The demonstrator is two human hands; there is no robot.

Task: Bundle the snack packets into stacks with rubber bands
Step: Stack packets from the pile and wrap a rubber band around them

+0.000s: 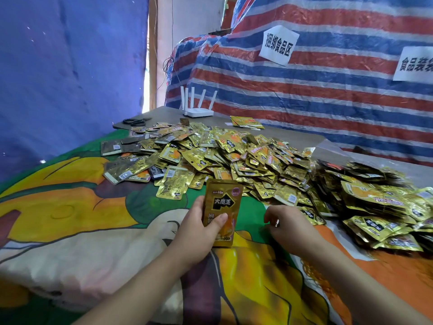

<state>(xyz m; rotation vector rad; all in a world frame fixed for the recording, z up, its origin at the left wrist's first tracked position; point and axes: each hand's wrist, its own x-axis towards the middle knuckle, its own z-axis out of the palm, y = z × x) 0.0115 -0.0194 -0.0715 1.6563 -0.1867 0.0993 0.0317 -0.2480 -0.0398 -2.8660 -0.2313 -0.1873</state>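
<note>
Left hand (199,227) grips upright gold packet (222,213), thumb across front; black label reads 大魔王. Right hand (284,227) near bench (304,137) cloth, fingers curled, possibly pinching something small, unclear. Loose gold packet heap (234,156) spreads far and right. Far wall signs: 捆绑食品区 (278,44), 食品装袋 (414,63) cut off.

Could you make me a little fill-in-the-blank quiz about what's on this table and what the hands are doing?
1. The left hand holds a gold packet that stands ____.
2. The white router at the table's far edge has ____ antennas.
3. The black scissors lie to the ____ of the router.
4. The right hand is not touching the ____ of loose packets.

Missing words: upright; five; left; pile
</note>
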